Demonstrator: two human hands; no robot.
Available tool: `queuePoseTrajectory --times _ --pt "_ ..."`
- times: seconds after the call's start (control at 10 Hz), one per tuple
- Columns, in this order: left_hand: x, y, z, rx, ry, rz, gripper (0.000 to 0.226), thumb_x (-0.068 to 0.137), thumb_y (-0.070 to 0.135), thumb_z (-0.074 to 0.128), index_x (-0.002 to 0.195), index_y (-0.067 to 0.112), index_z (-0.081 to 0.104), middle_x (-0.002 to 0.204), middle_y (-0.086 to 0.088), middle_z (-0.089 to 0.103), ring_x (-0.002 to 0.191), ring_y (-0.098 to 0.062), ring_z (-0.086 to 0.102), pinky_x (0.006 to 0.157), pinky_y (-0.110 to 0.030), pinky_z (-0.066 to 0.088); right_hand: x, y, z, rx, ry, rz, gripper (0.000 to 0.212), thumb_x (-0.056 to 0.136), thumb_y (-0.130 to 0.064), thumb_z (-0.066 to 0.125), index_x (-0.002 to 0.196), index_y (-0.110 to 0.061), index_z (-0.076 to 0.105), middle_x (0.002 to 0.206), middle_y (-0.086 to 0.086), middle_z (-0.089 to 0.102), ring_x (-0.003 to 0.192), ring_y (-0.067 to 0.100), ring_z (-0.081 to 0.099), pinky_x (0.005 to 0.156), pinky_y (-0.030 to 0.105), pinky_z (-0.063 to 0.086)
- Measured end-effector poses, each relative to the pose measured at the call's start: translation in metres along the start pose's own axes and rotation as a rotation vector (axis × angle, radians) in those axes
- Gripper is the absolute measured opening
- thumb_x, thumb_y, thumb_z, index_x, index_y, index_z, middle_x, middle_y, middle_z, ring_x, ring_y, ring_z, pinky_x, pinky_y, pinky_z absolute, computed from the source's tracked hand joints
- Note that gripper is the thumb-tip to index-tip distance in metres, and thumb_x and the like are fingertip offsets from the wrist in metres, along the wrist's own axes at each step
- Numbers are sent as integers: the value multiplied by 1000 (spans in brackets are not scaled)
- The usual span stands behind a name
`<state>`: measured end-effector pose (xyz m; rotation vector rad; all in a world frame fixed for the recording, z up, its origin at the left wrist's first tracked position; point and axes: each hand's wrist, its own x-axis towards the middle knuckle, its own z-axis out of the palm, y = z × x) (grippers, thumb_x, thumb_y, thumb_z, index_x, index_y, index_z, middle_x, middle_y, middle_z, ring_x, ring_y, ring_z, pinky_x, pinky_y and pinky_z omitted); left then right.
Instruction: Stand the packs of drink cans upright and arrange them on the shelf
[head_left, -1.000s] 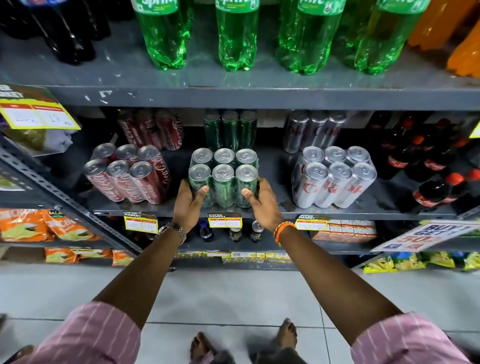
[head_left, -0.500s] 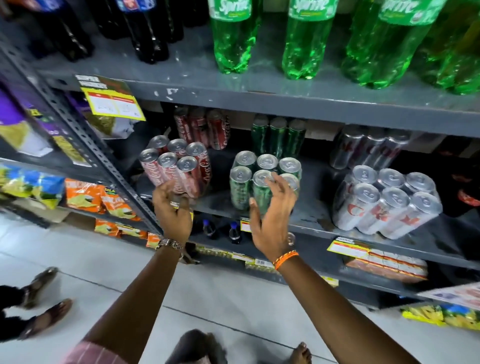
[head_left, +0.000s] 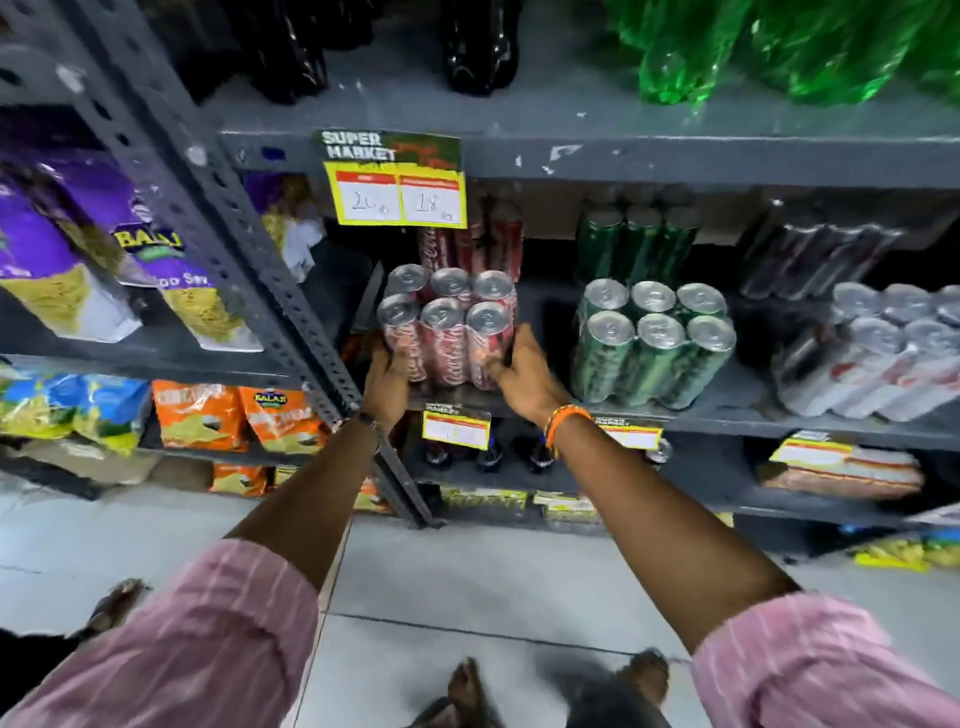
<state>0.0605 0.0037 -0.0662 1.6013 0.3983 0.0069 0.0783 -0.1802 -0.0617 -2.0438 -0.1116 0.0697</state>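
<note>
- Standing upright at the front left of the grey metal shelf (head_left: 727, 410), the red can pack (head_left: 448, 332) is gripped from both sides: the left hand (head_left: 387, 376) is pressed flat against its lower left side, the right hand (head_left: 524, 371) is clamped against its lower right side, with a thumb laid across the front cans.
- The pack is seen to hold six silver-topped cans in two rows of three, wrapped in clear film, and it is set just right of the slanted perforated upright (head_left: 234, 244).
- A green can pack (head_left: 652, 348) is stood upright just beside the right hand, apart from the red one; a silver can pack (head_left: 883, 358) is laid tilted further right.
- More packs are stored behind, in the dark rear of the same shelf; their details are blurred.
- The shelf above is loaded with dark bottles (head_left: 480, 47) and green bottles (head_left: 779, 47), cut off by the frame's top.
- A yellow price tag (head_left: 400, 200) headed "SUPER MARKET" is hung from the upper shelf's edge, directly above the red pack.
- Snack bags (head_left: 197, 415) in orange, purple and blue-yellow are stacked on the neighbouring rack to the left.
- Pale floor tiles (head_left: 467, 571) are spread below, where bare feet are seen.
- Pink striped sleeves (head_left: 208, 639) are rolled above both elbows; an orange bracelet (head_left: 563, 421) is worn on the right wrist, a watch on the left.
</note>
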Motion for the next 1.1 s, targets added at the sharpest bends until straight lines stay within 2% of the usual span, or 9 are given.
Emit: queuePoseTrajectory --times 0.2,0.3,0.4,0.6,0.7,0.8,0.9,1.0,1.1 --pt "10 -14 -21 292 -19 199 74 92 53 40 147 4 36 143 -19 52 128 -33 52 94 -26 36 -3 2 6 10 18 18 40 91 -19 61 127 -10 47 131 12 59 125 27 55 110 48 42" --pt "9 -18 -27 222 -18 223 94 81 78 40 143 8 38 139 -9 56 125 -23 55 100 -29 41 -2 9 10 -21 8 9 43 90 -30 60 127 -15 46 129 9 59 125 26 55 109 51 43" --pt "7 -17 -28 200 -12 245 108 70 89 37 141 8 40 130 3 54 118 -13 53 98 -27 40 -1 12 12 -40 -4 10 47 90 -38 57 130 -16 44 133 9 56 129 27 52 112 51 41" --pt "7 -17 -28 288 11 216 87 83 73 39 143 11 37 139 -10 57 123 -23 56 100 -30 40 0 11 11 -78 12 46 41 94 -23 58 130 -12 42 134 11 55 129 26 52 113 49 40" --pt "6 -15 -27 325 13 207 57 100 40 43 145 7 35 143 -15 53 127 -21 52 98 -24 34 -3 9 9 -89 -4 58 34 95 -21 58 125 -11 45 129 11 58 125 25 54 111 49 43" --pt "-1 -8 -23 371 23 204 55 102 35 42 147 5 31 148 -16 48 131 -21 48 99 -21 29 -8 2 5 -71 -7 48 37 94 -23 60 126 -13 43 130 10 56 123 23 55 110 50 44" --pt "-22 -2 -20 442 82 222 71 99 41 42 154 4 16 159 -17 27 147 -30 31 113 -23 18 -37 -29 -8 -44 104 12 62 92 -21 66 144 -15 35 146 3 45 134 13 46 120 38 37" --pt "-66 9 -17 479 111 463 72 97 45 43 155 19 10 164 -10 19 152 -27 24 125 -47 21 -99 -94 -48 192 352 -143 38 93 -17 65 130 -17 55 130 -7 60 120 1 57 104 28 51" --pt "-97 28 -20 562 184 782 83 92 42 50 156 9 7 167 -8 11 156 -25 8 126 -44 15 -156 -174 -111 260 555 -413 20 93 -16 63 113 -14 67 112 1 70 104 16 67 89 26 56"
